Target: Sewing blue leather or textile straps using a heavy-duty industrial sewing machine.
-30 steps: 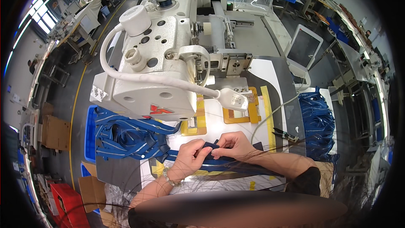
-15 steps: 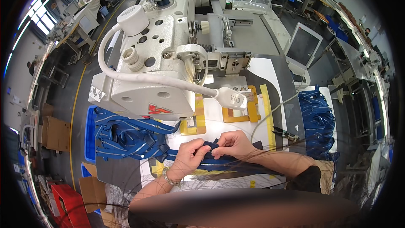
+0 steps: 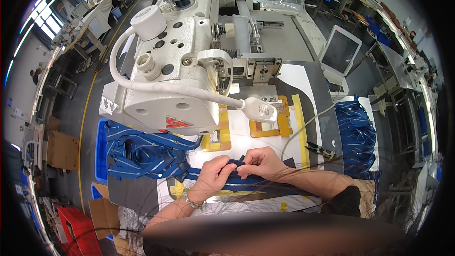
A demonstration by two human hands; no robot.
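My left hand (image 3: 214, 173) pinches a folded end of dark blue webbing strap (image 3: 235, 162) between thumb and fingers. From the other side, the fingertips of my right hand (image 3: 261, 163) close on the same folded end, so the two hands almost meet. Below them a length of blue strap with a pale stripe (image 3: 244, 185) runs across the white work surface. It leads toward a tangled heap of like straps (image 3: 147, 154) on the left. My fingers hide part of the folded end.
A large white sewing machine (image 3: 185, 76) stands just beyond my hands, with yellow-edged clamp plates (image 3: 270, 130) beneath it. At right lie dark-handled snips (image 3: 320, 150) and a bundle of blue straps (image 3: 355, 137). A screen (image 3: 341, 50) stands behind. An open cardboard box (image 3: 104, 215) is at lower left.
Both hands stay in nearly the same place on the folded strap end. The fingers of my right hand have shifted very slightly.
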